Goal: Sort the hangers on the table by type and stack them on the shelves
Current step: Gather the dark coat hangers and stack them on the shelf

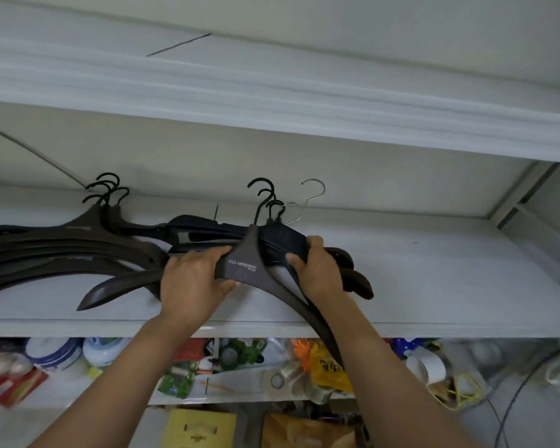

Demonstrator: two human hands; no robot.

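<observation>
On the shelf (450,279), left fingers (214,252) and right fingers (314,245) clasp hangers (241,265).

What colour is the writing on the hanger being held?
White lettering on the dark brown hanger; the head view shows it clearly.

Storeroom, I'd say.
I see white shelves (78,328), stacked clothes hangers (46,250), tape rolls (276,380) and packets (330,367) crammed below.
</observation>
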